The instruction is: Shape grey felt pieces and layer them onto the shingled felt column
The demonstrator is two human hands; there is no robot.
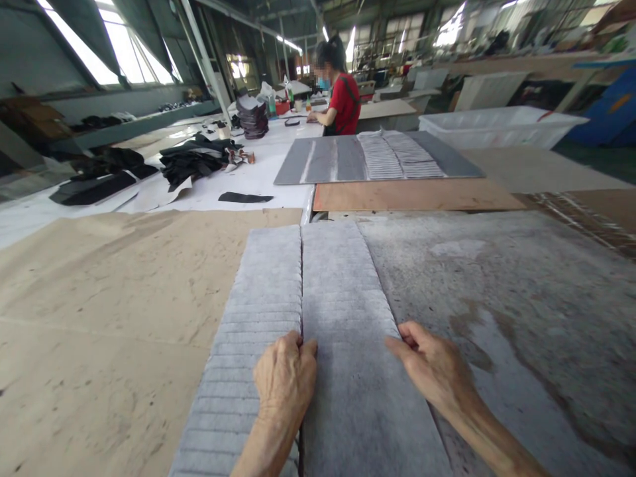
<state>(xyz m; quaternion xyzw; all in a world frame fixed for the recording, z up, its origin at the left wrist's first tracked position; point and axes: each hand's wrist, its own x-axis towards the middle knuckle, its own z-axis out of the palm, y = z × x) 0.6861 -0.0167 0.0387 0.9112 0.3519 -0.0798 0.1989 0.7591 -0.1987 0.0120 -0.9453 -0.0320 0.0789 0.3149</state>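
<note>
Left hand (pixel 285 371) curls at strip (pixel 342 285), its hold unclear | right hand (pixel 436 368) pinches outer edge | step: seemingly straightening | next move calls for even grip

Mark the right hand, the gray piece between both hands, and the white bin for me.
Right hand (pixel 437 368): head view, back of the hand.
Gray piece (pixel 350 377): head view, upper surface, about mid-width.
White bin (pixel 497 131): head view, its near side wall.

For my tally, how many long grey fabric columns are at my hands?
2: the left column under your left hand, and the right column beside it, its outer edge at your right hand. Others may be hidden underneath.
</note>
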